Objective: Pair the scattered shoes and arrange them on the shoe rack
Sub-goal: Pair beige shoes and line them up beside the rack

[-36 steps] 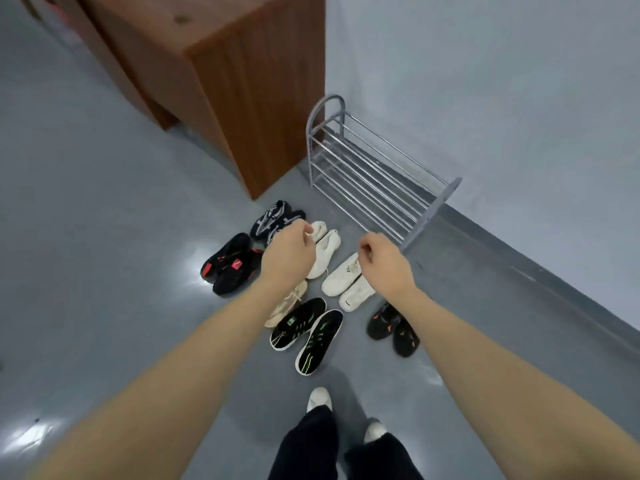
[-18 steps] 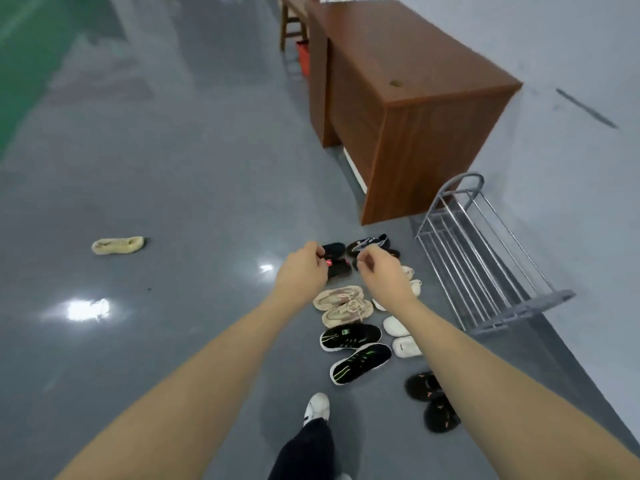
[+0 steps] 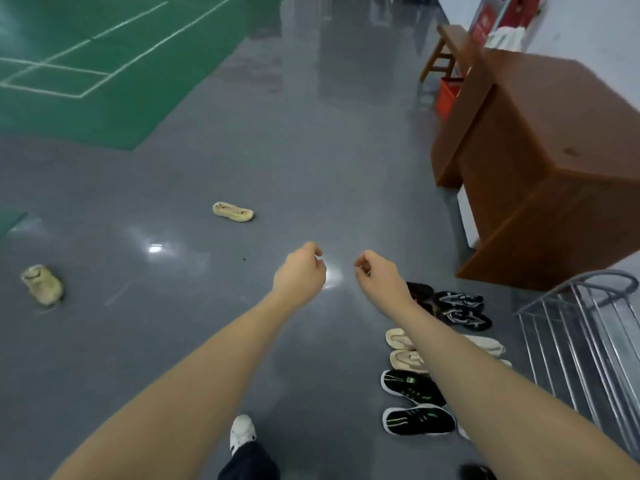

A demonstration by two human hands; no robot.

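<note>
hands: left hand [image 3: 300, 271] and right hand [image 3: 380, 275] both out front over bare floor, fingers loosely curled, holding nothing
why hands so: judged as between grabs, person facing the strays rather than the rack
stray shoes: 2 tan ones well apart from the group; near stray [image 3: 233, 212] lies on its side past the hands, far stray [image 3: 43, 284] at left edge
why strays matter: likely mates or a pair not yet gathered, probably the next fetch
paired row: on floor just beside rack, set side by side in twos, judged as staged for loading
count in row: black/grey pair [image 3: 462, 310] = 2; dark shoe [image 3: 420, 292] behind right wrist, 1 seen, mate hidden; cream shoes [image 3: 398, 339] = 2 plain, more pale bits past the forearm, cannot count; green-stripe pair [image 3: 414, 403] = 2; 1 dark shoe [image 3: 476, 472] at bottom edge, cut off
rack: rack [image 3: 588, 341] at right, metal bars, no shoes on the visible part
worktop: brown worktop [image 3: 540, 150] behind rack, not in use
progress: pairing mostly done, racking not begun
</note>
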